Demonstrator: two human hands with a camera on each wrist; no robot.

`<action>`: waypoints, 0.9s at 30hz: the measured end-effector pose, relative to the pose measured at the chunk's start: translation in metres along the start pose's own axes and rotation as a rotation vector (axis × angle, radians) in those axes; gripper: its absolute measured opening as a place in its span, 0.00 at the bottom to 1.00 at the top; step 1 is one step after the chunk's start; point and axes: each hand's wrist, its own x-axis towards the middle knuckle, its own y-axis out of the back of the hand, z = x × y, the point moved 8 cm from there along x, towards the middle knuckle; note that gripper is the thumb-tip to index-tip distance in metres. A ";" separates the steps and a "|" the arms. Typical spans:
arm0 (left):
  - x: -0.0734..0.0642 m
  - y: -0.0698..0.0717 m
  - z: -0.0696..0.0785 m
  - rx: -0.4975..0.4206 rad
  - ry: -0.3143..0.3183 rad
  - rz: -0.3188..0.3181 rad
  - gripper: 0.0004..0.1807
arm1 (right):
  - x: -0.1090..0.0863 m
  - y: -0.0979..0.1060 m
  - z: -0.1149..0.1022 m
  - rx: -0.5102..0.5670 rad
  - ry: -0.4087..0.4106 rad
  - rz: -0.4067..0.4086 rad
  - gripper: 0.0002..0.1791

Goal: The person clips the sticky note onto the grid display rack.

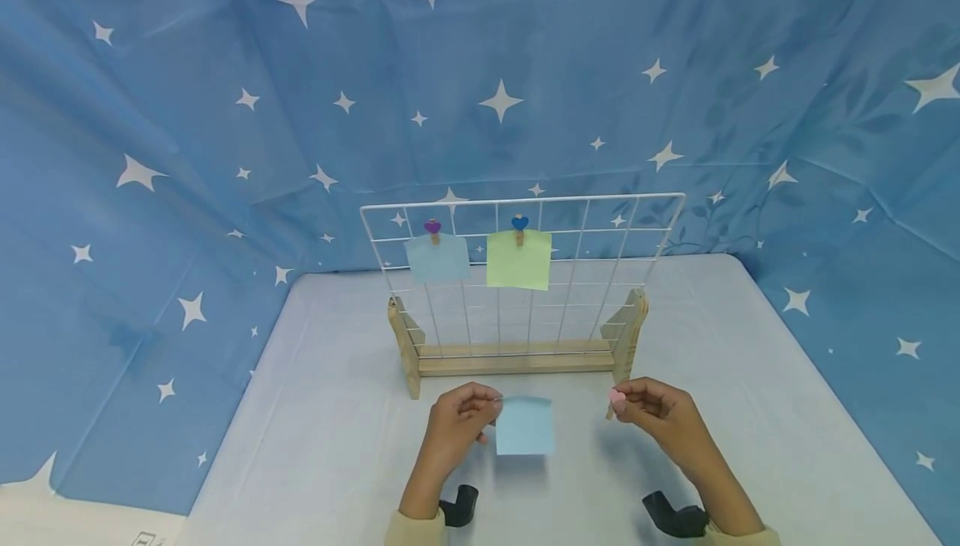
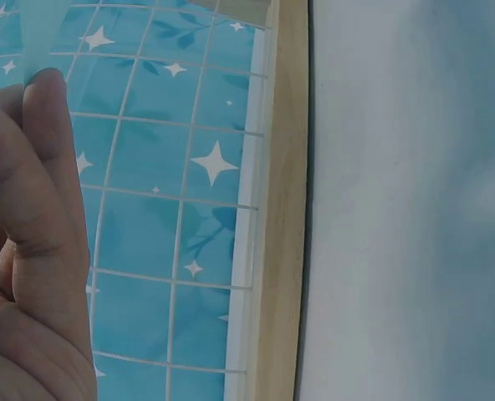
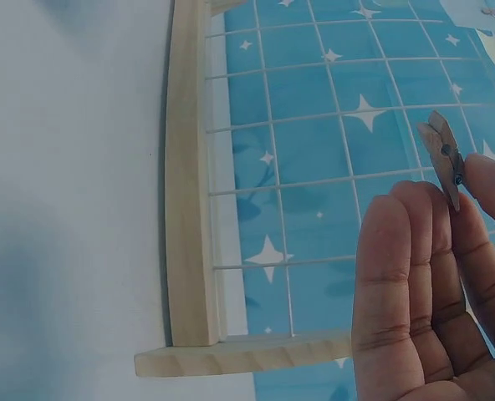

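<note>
My left hand (image 1: 462, 418) pinches a light blue sticky note (image 1: 524, 427) by its upper left corner, and the note hangs above the table. In the left wrist view, thumb and finger meet on a strip of that note (image 2: 43, 33). Off to the right, my right hand (image 1: 663, 413) pinches a small wooden clothespin with a pink heart (image 1: 617, 396). The right wrist view shows the clothespin (image 3: 445, 159) from the side, held between thumb and forefinger. Beyond both hands stands a white wire grid (image 1: 577, 279) in a wooden stand (image 1: 517, 363).
Clipped to the grid are a blue note (image 1: 438, 259) under a purple-heart clothespin (image 1: 432, 229) and a green note (image 1: 519, 262) under a blue-heart clothespin (image 1: 520, 225). A white cloth covers the table (image 1: 322, 413). Behind hangs a blue star-patterned curtain (image 1: 420, 54).
</note>
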 end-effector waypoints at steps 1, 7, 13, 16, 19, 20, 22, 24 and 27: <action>0.000 -0.001 0.002 0.002 -0.005 0.001 0.09 | 0.000 0.001 -0.001 0.000 0.004 0.001 0.10; 0.003 -0.002 0.013 0.018 -0.052 0.012 0.09 | 0.003 0.005 -0.007 -0.005 0.028 0.014 0.10; 0.006 -0.004 0.021 0.035 -0.080 0.017 0.09 | 0.006 0.009 -0.014 -0.031 0.049 0.040 0.10; 0.008 -0.005 0.026 0.034 -0.091 0.022 0.09 | 0.007 0.011 -0.017 -0.039 0.062 0.045 0.10; 0.008 -0.006 0.030 0.024 -0.092 0.029 0.09 | 0.008 0.011 -0.020 -0.040 0.074 0.045 0.10; 0.008 -0.006 0.032 0.023 -0.093 0.031 0.09 | 0.008 0.012 -0.021 -0.041 0.078 0.045 0.10; 0.008 -0.006 0.034 0.018 -0.094 0.035 0.08 | 0.009 0.012 -0.023 -0.045 0.083 0.044 0.10; 0.009 -0.007 0.037 0.015 -0.099 0.037 0.07 | 0.010 0.013 -0.025 -0.052 0.085 0.044 0.10; 0.009 -0.006 0.040 0.014 -0.109 0.047 0.07 | 0.011 0.013 -0.027 -0.058 0.082 0.043 0.10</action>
